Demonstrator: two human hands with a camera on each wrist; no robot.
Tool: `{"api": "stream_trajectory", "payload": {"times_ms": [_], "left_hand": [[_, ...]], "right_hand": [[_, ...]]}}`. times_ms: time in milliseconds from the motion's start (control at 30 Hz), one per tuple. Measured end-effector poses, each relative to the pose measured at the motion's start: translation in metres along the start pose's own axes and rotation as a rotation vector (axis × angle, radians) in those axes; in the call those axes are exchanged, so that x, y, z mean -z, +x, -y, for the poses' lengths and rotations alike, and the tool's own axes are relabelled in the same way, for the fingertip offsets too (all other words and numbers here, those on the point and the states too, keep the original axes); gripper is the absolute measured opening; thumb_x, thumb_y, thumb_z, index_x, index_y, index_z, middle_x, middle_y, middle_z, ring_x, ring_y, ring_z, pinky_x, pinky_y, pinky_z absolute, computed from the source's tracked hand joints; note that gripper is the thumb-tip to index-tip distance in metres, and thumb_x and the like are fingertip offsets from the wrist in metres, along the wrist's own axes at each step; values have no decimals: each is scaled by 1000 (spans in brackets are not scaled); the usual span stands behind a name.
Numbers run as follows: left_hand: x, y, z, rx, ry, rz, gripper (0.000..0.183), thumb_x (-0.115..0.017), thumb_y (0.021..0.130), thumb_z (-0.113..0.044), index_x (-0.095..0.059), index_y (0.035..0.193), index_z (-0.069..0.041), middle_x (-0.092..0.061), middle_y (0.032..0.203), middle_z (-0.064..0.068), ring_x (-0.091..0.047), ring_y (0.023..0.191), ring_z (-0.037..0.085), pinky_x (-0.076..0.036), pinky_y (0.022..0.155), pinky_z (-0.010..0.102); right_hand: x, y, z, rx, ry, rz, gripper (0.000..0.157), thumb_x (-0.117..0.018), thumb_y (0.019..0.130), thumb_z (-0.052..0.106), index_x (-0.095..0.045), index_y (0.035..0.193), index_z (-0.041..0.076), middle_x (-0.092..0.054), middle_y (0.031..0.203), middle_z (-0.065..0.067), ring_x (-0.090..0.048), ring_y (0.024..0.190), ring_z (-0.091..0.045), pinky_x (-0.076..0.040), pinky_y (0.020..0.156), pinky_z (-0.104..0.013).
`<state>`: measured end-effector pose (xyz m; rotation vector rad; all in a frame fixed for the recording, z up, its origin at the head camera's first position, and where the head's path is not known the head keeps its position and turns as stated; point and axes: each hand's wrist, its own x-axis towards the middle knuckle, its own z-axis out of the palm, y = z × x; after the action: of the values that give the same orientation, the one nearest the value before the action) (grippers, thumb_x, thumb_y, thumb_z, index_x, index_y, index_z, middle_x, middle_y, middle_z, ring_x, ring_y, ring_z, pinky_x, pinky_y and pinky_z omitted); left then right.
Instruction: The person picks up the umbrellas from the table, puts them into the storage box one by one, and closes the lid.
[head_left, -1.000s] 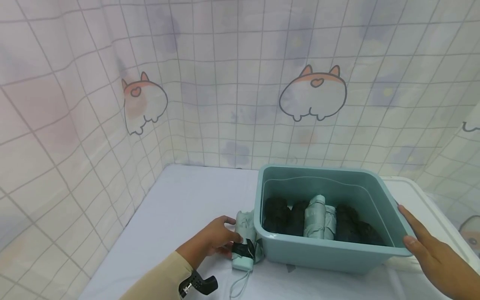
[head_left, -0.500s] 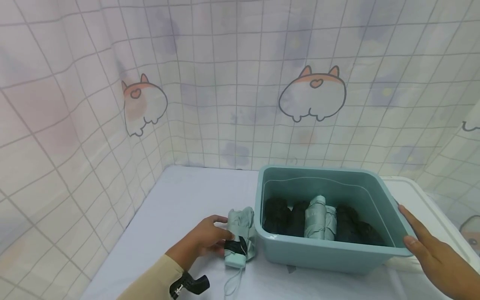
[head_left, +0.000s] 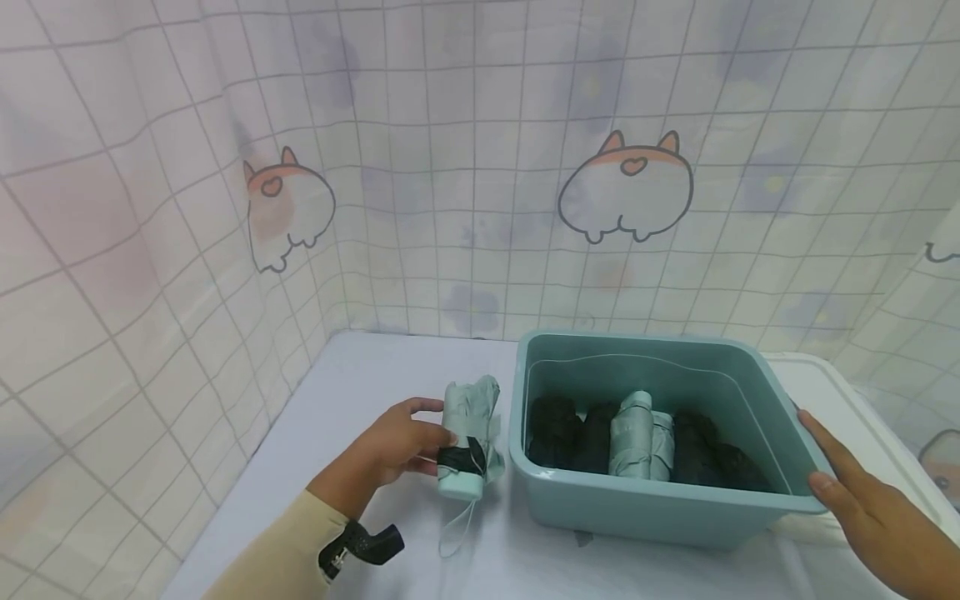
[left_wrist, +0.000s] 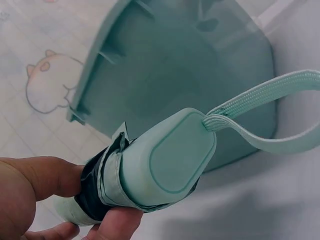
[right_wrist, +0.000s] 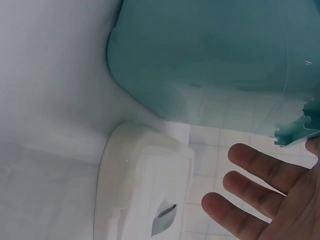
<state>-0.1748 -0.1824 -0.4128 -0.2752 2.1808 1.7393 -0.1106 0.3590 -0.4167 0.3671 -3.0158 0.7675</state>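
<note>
My left hand [head_left: 397,442] grips a folded pale green compact umbrella [head_left: 468,412] over the table, left of the bin. A black band goes round it near the handle end. In the left wrist view, the umbrella's flat handle [left_wrist: 172,150] faces the camera with its wrist strap [left_wrist: 270,95] looping out; thumb and fingers lie on opposite sides. My right hand [head_left: 870,508] rests at the right rim of the blue-green bin [head_left: 637,510], its fingers extended. In the right wrist view, three straight fingers [right_wrist: 260,167] show below the rim.
Inside the bin lie two pale green rolled umbrellas [head_left: 632,437] between dark bundles [head_left: 553,429]. A white lidded box [head_left: 813,383] stands right of the bin, beside the white table [head_left: 390,367]. Curtains with a grid print [head_left: 465,167] hang behind and left.
My left hand has moved the umbrella left and away from me, off from the bin's side. My right hand and the bin have stayed in place.
</note>
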Motion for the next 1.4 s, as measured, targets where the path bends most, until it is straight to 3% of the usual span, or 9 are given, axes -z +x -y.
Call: {"api": "stream_trajectory", "payload": {"times_ms": [600,900,1400], "left_hand": [[15,-13,-43,-66,-39,1,68,-75,88,-5,-45,148,-10,-70,112,19,-73,91,30,-61,76,42],[13,-18,-65,-82,-30,5,68,-76,90,-7,-43,150,-14,-67,117,20,-72,92,31,-61,79,42],[4,-25,-89,-111,-50,29,69,-77,90,-8,-43,149,-16,-67,117,19,-73,93,32,-61,81,42]], "right_hand": [[0,-1,-3,9,-5,-12,71,-35,112,29,16,162,25,-11,161,-39,-41,116,-73,-33,75,-88],[1,2,-2,0,0,9,71,-33,112,31,17,162,22,-10,159,-40,-41,116,-74,-35,73,-88],[0,1,-1,14,4,1,71,-34,112,30,16,163,23,-10,161,-39,-41,117,-73,-34,73,-88]]}}
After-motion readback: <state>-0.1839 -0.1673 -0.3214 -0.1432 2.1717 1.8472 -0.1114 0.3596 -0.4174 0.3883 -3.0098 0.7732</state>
